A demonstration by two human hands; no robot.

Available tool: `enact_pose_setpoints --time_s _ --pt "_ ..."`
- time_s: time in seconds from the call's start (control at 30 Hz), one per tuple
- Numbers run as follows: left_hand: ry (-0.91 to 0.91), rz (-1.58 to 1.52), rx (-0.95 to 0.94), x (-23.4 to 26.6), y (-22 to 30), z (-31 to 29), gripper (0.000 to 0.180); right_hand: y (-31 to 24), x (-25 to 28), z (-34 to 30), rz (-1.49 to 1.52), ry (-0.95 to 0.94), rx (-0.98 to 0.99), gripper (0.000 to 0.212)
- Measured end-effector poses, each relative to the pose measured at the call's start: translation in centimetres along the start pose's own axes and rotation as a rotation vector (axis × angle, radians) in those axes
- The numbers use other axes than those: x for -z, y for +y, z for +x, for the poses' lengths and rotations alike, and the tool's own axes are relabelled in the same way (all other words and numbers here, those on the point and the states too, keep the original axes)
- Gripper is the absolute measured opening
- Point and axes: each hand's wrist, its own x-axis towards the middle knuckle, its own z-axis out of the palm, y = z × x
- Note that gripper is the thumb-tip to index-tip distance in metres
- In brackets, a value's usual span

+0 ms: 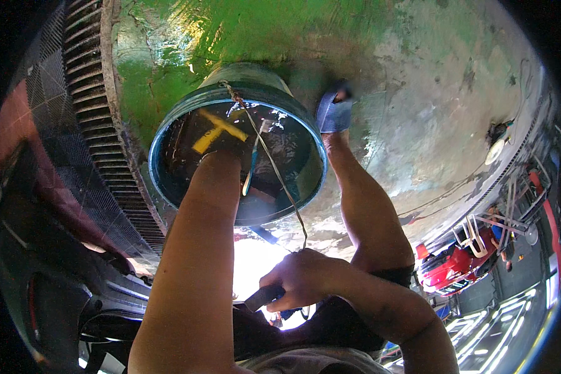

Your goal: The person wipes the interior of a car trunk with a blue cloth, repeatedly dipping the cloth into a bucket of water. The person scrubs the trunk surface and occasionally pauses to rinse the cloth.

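Note:
A large bucket (240,93) with a blue rim stands before me, holding dark water. My left forearm (199,249) reaches down into it; the left hand is under the water, its fingers hidden. Beside that wrist a yellow T-shaped piece (218,129) lies in the water. What looks like a blue-and-white toothbrush (253,163) is just right of the wrist. A thin wire-like handle (268,153) crosses the bucket's mouth from the far rim toward my right hand (302,277). That hand is closed round a small dark block-like object (265,298), close to my body.
Green, worn, wet-looking floor (368,37) surrounds the bucket. A slotted drain grate (96,106) runs along the left. My foot in a blue sandal (334,112) is right of the bucket. Farther right are a red car (445,271) and a white plastic chair (474,237).

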Motion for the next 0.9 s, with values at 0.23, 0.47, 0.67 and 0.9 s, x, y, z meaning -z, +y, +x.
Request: enact_pose_setpoints --time_s 0.23,0.47,0.67,0.9 --pt "0.076 -0.283 -0.094 2.3 1.7 -6.0 0.041 -0.9 -0.3 2.0 0.026 -0.139 -0.025 0.053" --pt "0.272 -1.192 -0.163 8.6 2.7 -19.7 0.041 -1.1 -1.2 5.7 0.187 0.198 -0.034 0.057" --pt "-0.027 -1.727 -0.165 10.9 -2.6 -23.9 0.045 0.6 -1.7 9.6 0.586 0.805 0.262 0.040" --pt "-0.154 -1.859 -0.395 9.6 -5.6 -24.4 0.040 0.9 -1.4 12.2 0.592 1.186 0.299 0.046"
